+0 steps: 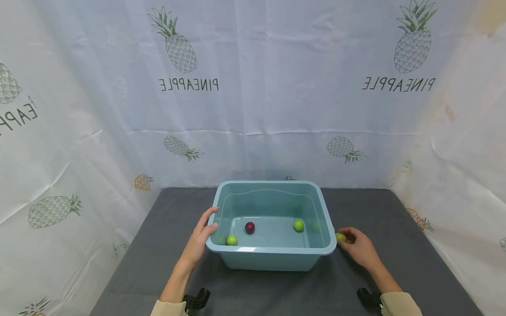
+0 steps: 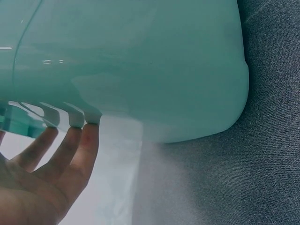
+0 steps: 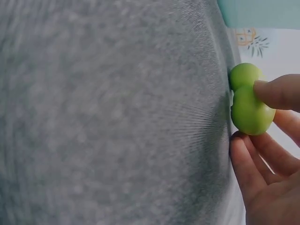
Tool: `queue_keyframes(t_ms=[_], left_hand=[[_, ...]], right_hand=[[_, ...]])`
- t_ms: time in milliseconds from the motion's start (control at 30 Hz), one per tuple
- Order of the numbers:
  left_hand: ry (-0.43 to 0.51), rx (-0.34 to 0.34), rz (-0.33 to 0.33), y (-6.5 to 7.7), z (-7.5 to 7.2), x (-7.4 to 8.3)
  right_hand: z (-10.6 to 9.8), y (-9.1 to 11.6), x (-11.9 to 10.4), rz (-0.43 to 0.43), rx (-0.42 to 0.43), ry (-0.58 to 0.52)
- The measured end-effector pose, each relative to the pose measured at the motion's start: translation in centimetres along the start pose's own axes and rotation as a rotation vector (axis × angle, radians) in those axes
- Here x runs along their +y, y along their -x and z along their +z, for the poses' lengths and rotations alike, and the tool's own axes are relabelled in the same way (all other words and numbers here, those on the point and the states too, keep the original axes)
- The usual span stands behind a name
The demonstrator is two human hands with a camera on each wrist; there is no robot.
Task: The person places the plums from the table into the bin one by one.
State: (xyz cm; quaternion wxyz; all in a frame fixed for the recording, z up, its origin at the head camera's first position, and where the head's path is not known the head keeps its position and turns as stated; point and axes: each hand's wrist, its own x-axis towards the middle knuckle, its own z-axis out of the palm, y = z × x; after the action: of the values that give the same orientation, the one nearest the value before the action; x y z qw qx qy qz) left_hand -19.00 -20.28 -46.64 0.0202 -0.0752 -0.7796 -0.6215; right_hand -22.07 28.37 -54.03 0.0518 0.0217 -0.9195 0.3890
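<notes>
A light blue-green plastic basin [image 1: 272,250] stands on the dark cloth. My left hand [image 1: 195,245] grips its left rim, and in the left wrist view the fingertips [image 2: 90,131] reach up under the rim's edge. Beside the basin's right wall, my right hand [image 1: 360,249] pinches a small round green fruit [image 3: 253,112] between thumb and fingers, low at the cloth. A second green fruit [image 3: 244,75] sits right behind it in the right wrist view. Inside the basin lie a dark red fruit [image 1: 250,228], a green fruit [image 1: 298,225] at the right and another green fruit [image 1: 231,240] near the front left.
Dark grey cloth [image 1: 158,254] covers the table around the basin. White curtains [image 1: 272,109] printed with pineapples hang behind and at both sides, with the back one close to the table's far edge. Black bands [image 1: 197,300] circle both wrists.
</notes>
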Motion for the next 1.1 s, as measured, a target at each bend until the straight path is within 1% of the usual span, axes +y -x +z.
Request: queue_keyframes(t_ms=[333, 600, 800, 1100], left_hand=[[-0.001, -0.004, 0.004, 0.0, -0.1, 0.1], [0.004, -0.005, 0.002, 0.0, 0.0, 0.0], [0.004, -0.002, -0.004, 0.0, -0.1, 0.2], [0.003, -0.005, -0.013, -0.1, 0.0, 0.3]], right_hand=[[-0.4, 0.2, -0.5, -0.004, 0.017, -0.038], [-0.9, 0.3, -1.5, -0.009, 0.020, -0.083], [-1.6, 0.3, -2.2, -0.043, 0.036, -0.095], [-2.7, 0.2, -3.5, -0.113, 0.061, -0.072]])
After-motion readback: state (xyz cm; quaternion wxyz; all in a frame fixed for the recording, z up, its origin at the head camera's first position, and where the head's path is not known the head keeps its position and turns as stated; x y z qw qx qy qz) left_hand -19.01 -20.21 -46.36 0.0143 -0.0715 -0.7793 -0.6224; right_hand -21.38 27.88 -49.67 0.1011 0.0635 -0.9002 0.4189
